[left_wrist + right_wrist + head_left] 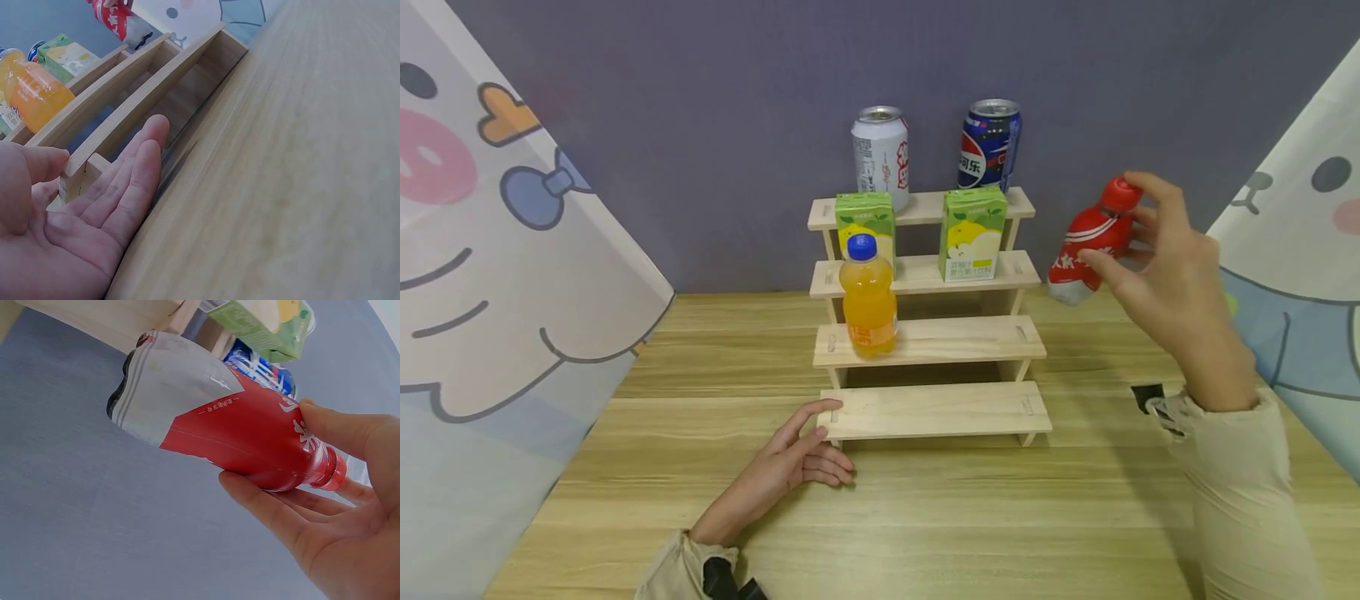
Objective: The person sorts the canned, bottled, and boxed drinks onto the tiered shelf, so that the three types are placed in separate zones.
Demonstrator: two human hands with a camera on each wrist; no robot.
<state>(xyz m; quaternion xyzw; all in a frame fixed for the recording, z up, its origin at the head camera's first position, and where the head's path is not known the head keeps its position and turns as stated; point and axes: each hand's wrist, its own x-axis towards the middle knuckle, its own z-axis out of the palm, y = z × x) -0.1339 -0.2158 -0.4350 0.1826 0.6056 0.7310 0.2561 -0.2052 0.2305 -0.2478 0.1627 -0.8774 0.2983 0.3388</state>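
My right hand (pixel 1183 262) holds a red bottle (pixel 1093 242) with white lettering and a pale base, tilted in the air right of a stepped wooden shelf (pixel 932 410). Thumb and fingers grip its upper part near the red cap (pixel 334 474), and its base points down and left in the head view. At the shelf's lowest step, my left hand (pixel 793 454) pinches the front left corner between thumb and index finger. The other left fingers (pixel 134 194) extend loosely in front of the step, just over the table.
An orange drink bottle (pixel 869 304) with a blue cap stands on the second step from the bottom. Two green juice boxes (pixel 973 235) occupy the third. On top stand a white can (pixel 881 158) and a blue can (pixel 991 146). Cartoon-print cloths (pixel 512 208) flank the wooden table (pixel 715 358).
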